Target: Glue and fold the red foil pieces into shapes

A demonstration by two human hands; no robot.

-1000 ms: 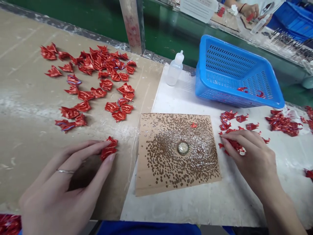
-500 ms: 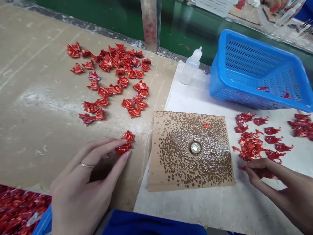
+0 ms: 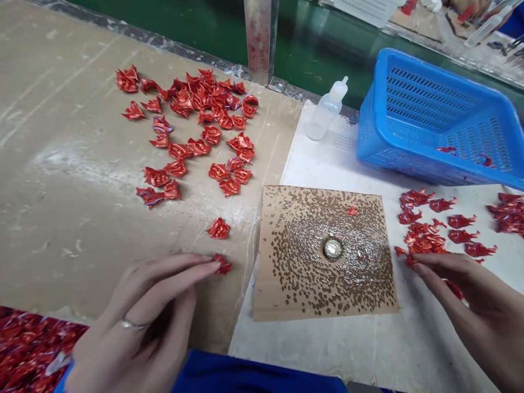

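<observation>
My left hand (image 3: 143,322), with a ring on one finger, pinches a small shiny red folded piece (image 3: 223,264) just above the brown table. A similar red folded piece (image 3: 218,228) lies a little beyond it. On the right, my right hand (image 3: 470,295) has its thumb and finger closed on a small red curled piece (image 3: 409,261) at the near edge of a pile of red pieces (image 3: 426,238). Between the hands lies a cardboard sheet (image 3: 266,305) dotted with wet-looking brown spots. It bears a round shiny stud (image 3: 333,249) and one small red scrap (image 3: 352,210).
Many red folded pieces (image 3: 196,98) lie scattered at the back left. A squeeze bottle (image 3: 325,112) stands beside a blue basket (image 3: 380,136). A container of red pieces (image 3: 33,349) is at the lower left. A metal post (image 3: 261,43) rises at the back.
My left hand has drawn one red folded piece toward me, apart from the other. My right hand has shifted slightly away from me, to the pile's near edge. The view has moved slightly.
</observation>
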